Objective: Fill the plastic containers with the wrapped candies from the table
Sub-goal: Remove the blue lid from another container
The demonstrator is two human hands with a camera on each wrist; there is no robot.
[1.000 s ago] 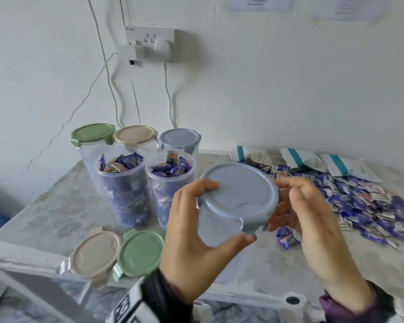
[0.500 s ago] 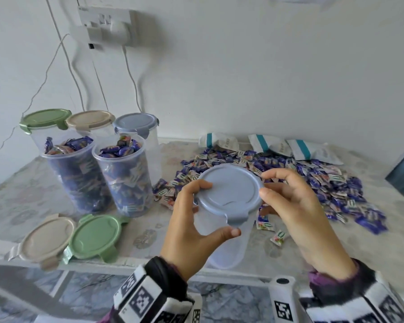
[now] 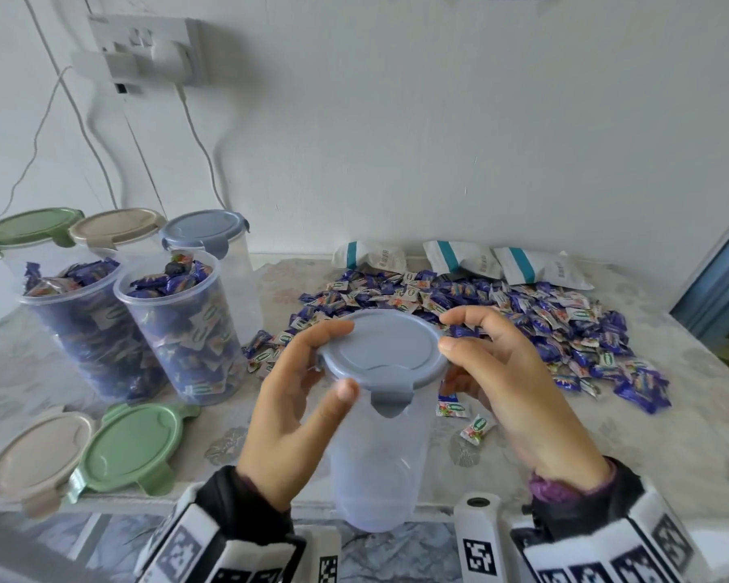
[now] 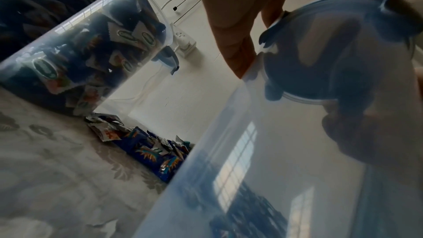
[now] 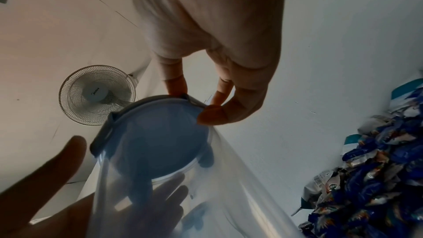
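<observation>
I hold an empty clear container (image 3: 375,469) with a blue-grey lid (image 3: 381,351) upright over the table's front edge. My left hand (image 3: 329,359) grips its upper wall, thumb in front and fingers behind. My right hand (image 3: 449,332) pinches the lid's rim on the right; in the right wrist view its fingertips (image 5: 176,86) sit at a lid clip (image 5: 192,100). A wide pile of blue wrapped candies (image 3: 501,313) lies behind the container. Two open containers (image 3: 85,321) (image 3: 186,330), brim-full of candies, stand at the left.
Three lidded containers, green (image 3: 30,227), beige (image 3: 116,225) and blue (image 3: 203,229), stand behind the full ones. Loose beige (image 3: 34,456) and green (image 3: 131,448) lids lie at the front left. Candy bags (image 3: 459,258) lie by the wall. A fan (image 5: 96,95) hangs overhead.
The held container has come down from a raised tilt to upright near the table's front edge. Both hands keep their hold on it. The lid remains on.
</observation>
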